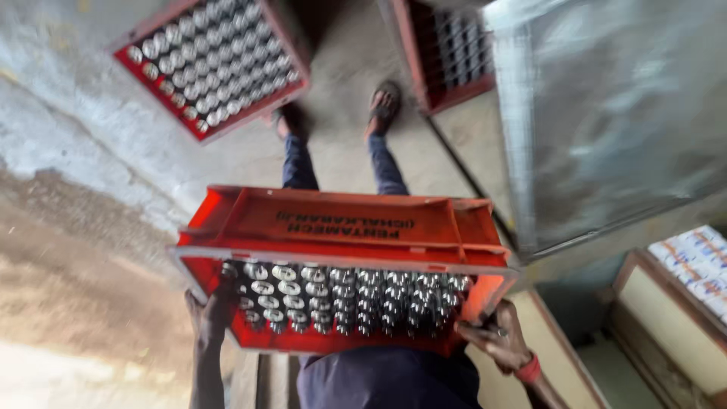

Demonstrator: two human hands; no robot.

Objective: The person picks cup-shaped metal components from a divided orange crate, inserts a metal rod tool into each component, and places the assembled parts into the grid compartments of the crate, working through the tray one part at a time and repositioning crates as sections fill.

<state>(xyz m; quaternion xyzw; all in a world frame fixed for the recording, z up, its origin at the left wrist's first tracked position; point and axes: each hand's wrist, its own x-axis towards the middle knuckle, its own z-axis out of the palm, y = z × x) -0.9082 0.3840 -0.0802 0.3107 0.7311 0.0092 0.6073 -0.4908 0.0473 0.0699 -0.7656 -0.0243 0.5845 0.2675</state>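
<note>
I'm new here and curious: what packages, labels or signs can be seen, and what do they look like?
Dark embossed lettering: a strip along the orange-red crate wall, centre, between both hands.
Stacked packets: far right on a shelf, white with blue and orange printing, blurred.
No screens or signs show.

A: Where's the free room?

B: Bare concrete floor (98, 174) to the left, wide open. Narrow lane of floor straight ahead, between the red crate on the ground (212, 64) at far left and a second red crate (447, 57) at far right.

A: What blocks?

B: Another person's legs (341, 163) stand in that lane, right behind the carried crate (341, 227). Grey metal panel (606, 113) closes off the right. A low wooden-edged platform (666, 303) sits below it at near right.

A: The hands?

B: Left hand (204, 314) and right hand (492, 337) are both tight against the crate's end walls; metal parts (341, 295) pack the inside, no gap to reach in.
</note>
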